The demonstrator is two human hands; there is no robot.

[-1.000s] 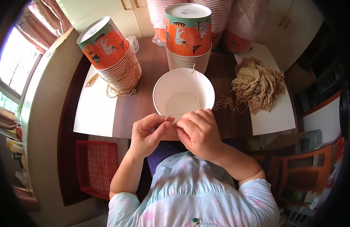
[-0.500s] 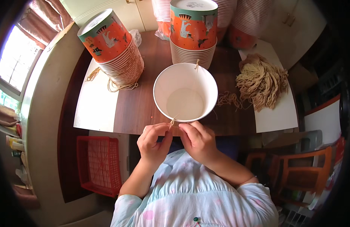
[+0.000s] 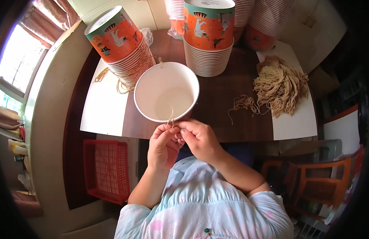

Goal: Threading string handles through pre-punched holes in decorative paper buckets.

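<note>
A white paper bucket (image 3: 158,85) stands at the near side of the table, its mouth tipped toward me and its inside bare. A thin tan string (image 3: 171,116) comes over its near rim. Thumb and fingers of my left hand (image 3: 163,146) pinch this string just below the rim. My right hand (image 3: 201,140) is closed beside it, its fingertips meeting the left ones at the string and close against the bucket's outer wall. The exact knot or loop between the fingertips is hidden. A short bit of string (image 3: 160,60) shows at the far rim.
Stacks of nested orange-and-green buckets stand at the back left (image 3: 120,44) and back middle (image 3: 208,34), others behind. A heap of tan strings (image 3: 281,85) lies at right, with loose strands (image 3: 246,104) beside it. A red plastic crate (image 3: 106,171) and a wooden chair (image 3: 322,187) stand below table height.
The bucket has shifted left and turned, and its far-rim string has swung left. My hands have come together at the near-rim string; the left palm is turned more upward.
</note>
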